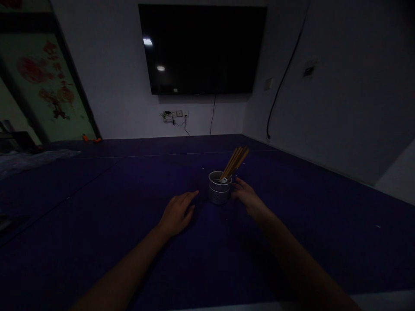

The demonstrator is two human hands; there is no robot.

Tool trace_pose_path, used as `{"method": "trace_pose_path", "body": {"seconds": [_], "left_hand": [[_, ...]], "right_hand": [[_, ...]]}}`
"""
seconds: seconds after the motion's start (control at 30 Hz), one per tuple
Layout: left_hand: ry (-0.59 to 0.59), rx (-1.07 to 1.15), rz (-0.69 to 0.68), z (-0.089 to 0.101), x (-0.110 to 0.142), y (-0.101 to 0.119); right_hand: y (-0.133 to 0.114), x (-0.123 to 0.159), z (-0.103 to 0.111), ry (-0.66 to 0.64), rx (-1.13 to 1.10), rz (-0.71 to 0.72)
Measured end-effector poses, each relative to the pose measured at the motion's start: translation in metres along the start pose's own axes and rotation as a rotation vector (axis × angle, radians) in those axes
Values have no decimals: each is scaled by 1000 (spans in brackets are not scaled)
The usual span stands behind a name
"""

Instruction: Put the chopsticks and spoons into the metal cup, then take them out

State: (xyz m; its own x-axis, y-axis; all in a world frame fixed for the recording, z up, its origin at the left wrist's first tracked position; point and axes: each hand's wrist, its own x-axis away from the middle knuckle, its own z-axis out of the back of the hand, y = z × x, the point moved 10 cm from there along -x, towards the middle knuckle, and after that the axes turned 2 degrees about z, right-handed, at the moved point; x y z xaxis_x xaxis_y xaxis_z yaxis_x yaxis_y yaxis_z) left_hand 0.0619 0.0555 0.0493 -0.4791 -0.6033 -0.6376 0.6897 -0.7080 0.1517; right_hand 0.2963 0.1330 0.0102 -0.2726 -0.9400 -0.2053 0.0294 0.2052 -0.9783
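Note:
A grey metal utensil holder [216, 195], round with small holes low in its side, stands upright on the dark blue surface [145, 181]. Wooden chopsticks [234, 163] lean to the right out of it, and a small pale piece like a spoon [223, 180] shows at the rim. My right hand [245, 195] is at the holder's right side with fingers apart and curved; I cannot tell whether the fingertips touch it. To the left of the holder, apart from it, my left hand [177, 212] is open, palm down, fingers stretched forward, holding nothing.
A large dark television [204, 49] hangs on the wall ahead, with sockets and cables [177, 114] below it. At the far left lie crumpled clear plastic [39, 160] and small orange objects [91, 139]. A black cable [282, 82] runs down the right wall.

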Motion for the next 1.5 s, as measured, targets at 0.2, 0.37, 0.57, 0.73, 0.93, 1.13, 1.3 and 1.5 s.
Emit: {"method": "trace_pose_path", "body": {"seconds": [0.2, 0.37, 0.57, 0.73, 0.93, 1.13, 1.3, 1.5], "left_hand": [[-40, 3, 28, -3, -1, -1], [-32, 9, 14, -2, -1, 2], [-45, 3, 10, -3, -2, 2], [-54, -6, 18, -5, -2, 0], [-46, -2, 11, -5, -2, 2], [-57, -9, 16, -6, -1, 0], [-83, -17, 23, -8, 0, -3], [-109, -19, 43, -9, 0, -4]], "right_hand": [[-16, 22, -35, -77, -44, 161], [-17, 23, -32, 13, -10, 288], [-12, 18, -33, 11, 79, 299], [-18, 21, -29, 67, 119, 350], [-34, 21, 6, 295, 210, 394], [-38, 15, 66, 603, 287, 359], [-27, 7, 101, 726, 341, 322], [-19, 2, 114, 763, 421, 274]]}}
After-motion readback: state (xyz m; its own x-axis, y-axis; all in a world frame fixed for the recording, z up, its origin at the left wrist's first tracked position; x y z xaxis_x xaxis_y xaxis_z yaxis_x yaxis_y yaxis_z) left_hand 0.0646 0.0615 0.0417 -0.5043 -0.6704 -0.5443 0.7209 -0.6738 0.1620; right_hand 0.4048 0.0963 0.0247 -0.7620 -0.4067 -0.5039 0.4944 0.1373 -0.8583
